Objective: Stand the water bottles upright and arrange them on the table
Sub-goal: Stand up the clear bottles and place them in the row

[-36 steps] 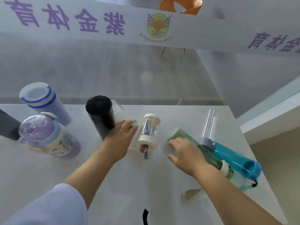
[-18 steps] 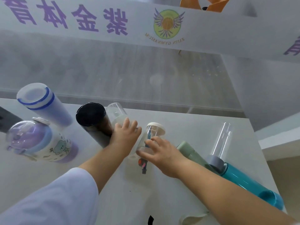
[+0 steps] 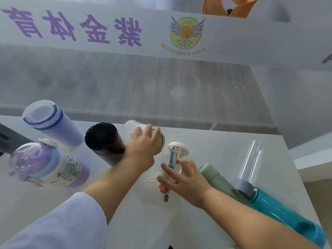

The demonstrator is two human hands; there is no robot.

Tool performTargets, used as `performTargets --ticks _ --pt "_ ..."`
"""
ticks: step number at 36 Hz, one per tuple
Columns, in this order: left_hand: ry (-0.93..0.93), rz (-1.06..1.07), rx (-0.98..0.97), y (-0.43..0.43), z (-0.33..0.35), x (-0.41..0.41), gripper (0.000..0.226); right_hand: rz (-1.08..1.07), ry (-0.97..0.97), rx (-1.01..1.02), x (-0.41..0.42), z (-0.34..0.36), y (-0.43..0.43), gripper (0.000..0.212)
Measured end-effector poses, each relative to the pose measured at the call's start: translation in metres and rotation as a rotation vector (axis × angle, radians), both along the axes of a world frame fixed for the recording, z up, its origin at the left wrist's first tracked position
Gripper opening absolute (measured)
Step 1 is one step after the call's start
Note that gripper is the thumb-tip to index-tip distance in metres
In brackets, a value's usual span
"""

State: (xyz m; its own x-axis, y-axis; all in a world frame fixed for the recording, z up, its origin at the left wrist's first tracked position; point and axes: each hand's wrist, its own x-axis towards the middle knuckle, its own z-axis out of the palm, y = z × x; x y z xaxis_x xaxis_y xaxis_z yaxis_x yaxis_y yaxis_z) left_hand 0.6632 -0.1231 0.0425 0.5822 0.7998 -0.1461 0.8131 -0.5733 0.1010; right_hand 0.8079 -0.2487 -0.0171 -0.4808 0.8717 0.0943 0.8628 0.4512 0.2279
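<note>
On the white table [image 3: 224, 153] the sorting is partly done. At far left a dark object [image 3: 10, 141] is cut off by the frame edge, and next to it a frosted bottle with a blue-ringed lid [image 3: 52, 123] and a purple cartoon-print bottle with a domed lid [image 3: 48, 166] appear to stand upright, as does the black-lidded tumbler [image 3: 104, 141] just beyond them. The left hand [image 3: 142, 146] is clasped over a pale translucent bottle [image 3: 154, 139] just beside the tumbler, apparently settling it into the row. The right hand [image 3: 185, 177] has its fingers spread and curling around the small clear bottle with a cream lid [image 3: 177, 155], though whether the grip has closed cannot be told; its strap [image 3: 165, 192] trails toward the viewer. Further right, a sage-green bottle [image 3: 217, 178] and a teal bottle [image 3: 287, 211] with a tall clear top [image 3: 251, 159] lie on their sides, touching. The step in hand looks like placing these two middle bottles; next, the right hand would need a firm hold on the clear bottle and a spot close beside the pale one.
</note>
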Motion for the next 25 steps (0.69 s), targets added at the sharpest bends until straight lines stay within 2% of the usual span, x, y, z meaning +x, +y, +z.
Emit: performTargets --ticks 5,9,12,16,20,25 --pt "-0.428 0.314 -0.157 0.003 0.026 0.006 0.077 -0.024 0.030 0.059 0.003 -0.002 -0.003 0.055" --pt "-0.482 0.467 -0.249 0.004 0.038 0.015 0.076 -0.017 0.076 0.083 0.004 0.008 0.000 0.053" --pt "-0.496 0.483 -0.266 0.010 0.041 0.017 0.075 -0.019 0.181 0.069 0.008 0.021 0.005 0.066" --pt "-0.508 0.491 -0.278 0.019 0.042 0.015 0.079 -0.126 0.455 -0.040 0.019 0.030 0.006 0.072" --pt "-0.449 0.517 -0.223 0.025 0.042 0.017 0.074 -0.399 0.779 -0.134 0.028 0.041 0.005 0.068" --pt "-0.341 0.533 -0.144 0.026 0.047 0.022 0.051 -0.743 1.215 -0.209 0.033 0.053 0.016 0.062"
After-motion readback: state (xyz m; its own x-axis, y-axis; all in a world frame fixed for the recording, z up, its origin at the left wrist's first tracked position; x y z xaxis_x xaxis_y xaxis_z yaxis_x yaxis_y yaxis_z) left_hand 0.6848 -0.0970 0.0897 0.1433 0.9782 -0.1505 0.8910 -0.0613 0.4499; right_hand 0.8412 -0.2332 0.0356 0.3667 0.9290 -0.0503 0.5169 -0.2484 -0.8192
